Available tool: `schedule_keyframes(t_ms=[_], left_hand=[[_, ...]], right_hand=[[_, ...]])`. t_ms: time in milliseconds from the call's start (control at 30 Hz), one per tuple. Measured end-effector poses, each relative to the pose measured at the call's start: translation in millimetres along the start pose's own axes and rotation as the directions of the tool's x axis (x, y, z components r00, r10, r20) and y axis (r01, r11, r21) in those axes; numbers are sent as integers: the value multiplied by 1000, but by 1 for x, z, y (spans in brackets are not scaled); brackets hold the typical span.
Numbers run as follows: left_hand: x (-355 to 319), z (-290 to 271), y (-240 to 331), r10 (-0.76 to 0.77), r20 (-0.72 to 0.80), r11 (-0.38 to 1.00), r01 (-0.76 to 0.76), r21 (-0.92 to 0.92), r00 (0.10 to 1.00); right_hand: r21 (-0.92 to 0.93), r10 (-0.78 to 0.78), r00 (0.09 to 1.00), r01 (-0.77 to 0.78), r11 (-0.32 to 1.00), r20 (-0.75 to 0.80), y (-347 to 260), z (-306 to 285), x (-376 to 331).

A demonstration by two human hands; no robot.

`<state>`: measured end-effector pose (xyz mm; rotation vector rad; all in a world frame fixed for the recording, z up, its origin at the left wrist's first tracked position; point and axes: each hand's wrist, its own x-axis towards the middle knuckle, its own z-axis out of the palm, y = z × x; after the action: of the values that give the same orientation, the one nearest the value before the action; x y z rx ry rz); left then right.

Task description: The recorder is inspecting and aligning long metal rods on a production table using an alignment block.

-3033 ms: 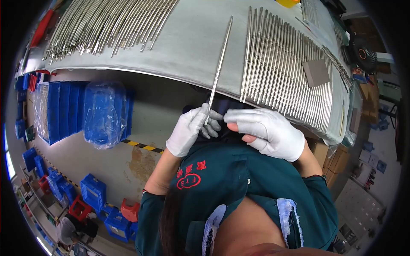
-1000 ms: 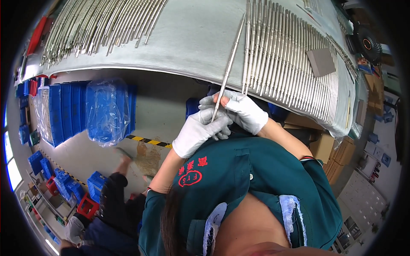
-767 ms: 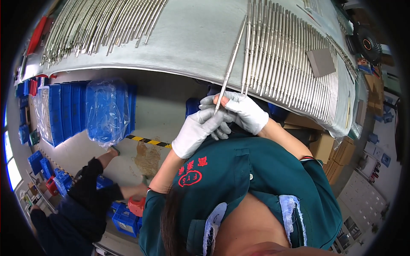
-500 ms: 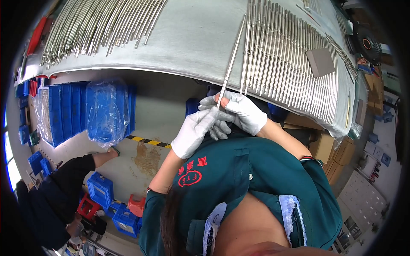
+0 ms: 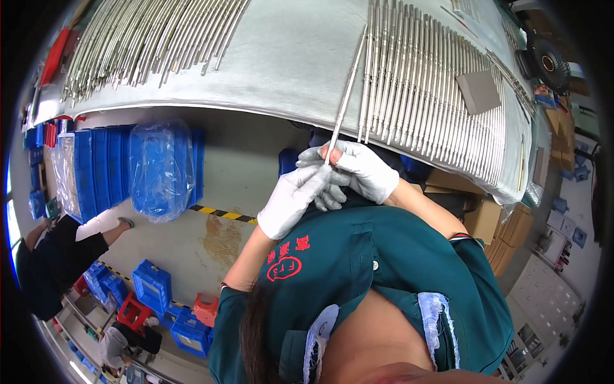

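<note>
Both my hands wear white gloves and meet at the near end of one long thin metal rod [image 5: 346, 96]. My left hand [image 5: 291, 200] pinches the rod's lower tip. My right hand [image 5: 361, 169] grips the same end from the right. The rod slants up over the grey metal table [image 5: 288, 57], its far end beside a row of several similar rods [image 5: 422, 96] laid side by side on the table's right part.
Another batch of rods [image 5: 147, 38] lies at the table's far left. A grey square pad [image 5: 478, 91] rests on the right-hand rods. Blue plastic bins [image 5: 109, 169] stand on the floor below. A person in dark clothes [image 5: 54, 262] bends at the left edge. Cardboard boxes [image 5: 495, 217] sit lower right.
My hands have shifted the rod rightward toward the right-hand row, and the right hand now grips its end. A person at the lower left has moved toward the left edge.
</note>
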<state>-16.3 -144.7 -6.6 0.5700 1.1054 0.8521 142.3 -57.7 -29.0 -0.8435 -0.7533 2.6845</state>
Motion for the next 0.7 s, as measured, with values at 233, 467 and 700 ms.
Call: schedule_keyframes(t_ms=[233, 467, 700], left_hand=[[0, 1, 3, -11, -9, 999, 12, 36, 1000], [0, 0, 4, -13, 2, 999, 12, 38, 1000], [-3, -2, -2, 13, 8, 996, -13, 93, 1000]], right_hand=[[70, -84, 987, 94, 993, -133, 4, 11, 0], [25, 11, 1000, -11, 1000, 1, 0, -3, 3], [59, -2, 1000, 3, 998, -15, 8, -3, 6]])
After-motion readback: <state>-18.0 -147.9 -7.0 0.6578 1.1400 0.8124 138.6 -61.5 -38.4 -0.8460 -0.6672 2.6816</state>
